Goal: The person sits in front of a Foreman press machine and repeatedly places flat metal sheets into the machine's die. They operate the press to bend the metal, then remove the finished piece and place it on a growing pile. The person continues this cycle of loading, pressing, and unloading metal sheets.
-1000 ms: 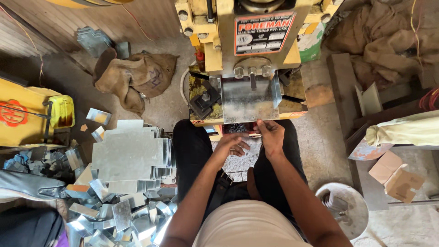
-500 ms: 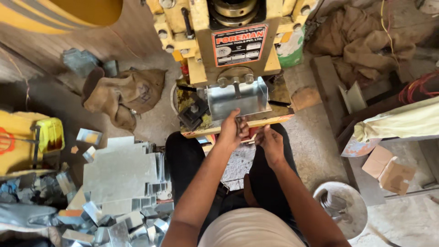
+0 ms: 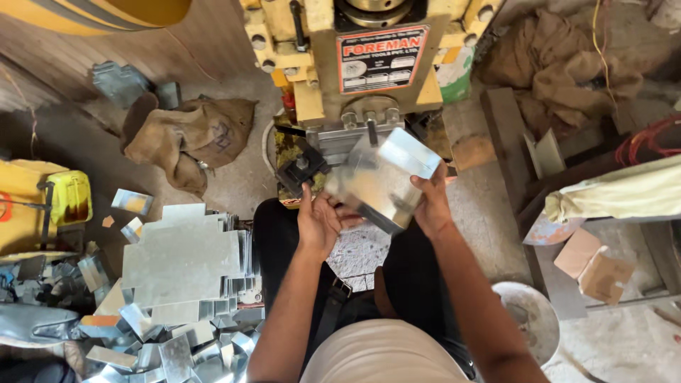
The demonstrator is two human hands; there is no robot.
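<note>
I hold a bent, shiny sheet-metal piece in both hands, just in front of the yellow press machine. My left hand grips its near left edge from below. My right hand holds its right side. The piece is tilted and lifted off the press's steel die block. I sit with my dark-trousered legs on either side of the floor under the machine.
A stack of flat cut metal blanks lies on the floor at my left, with a heap of bent offcuts in front of it. Burlap sacks lie beyond. A white bucket stands at my right, near cardboard scraps.
My hands have lifted the metal piece out from the press and turned it up towards me. The view has tilted down and closer to the machine.
</note>
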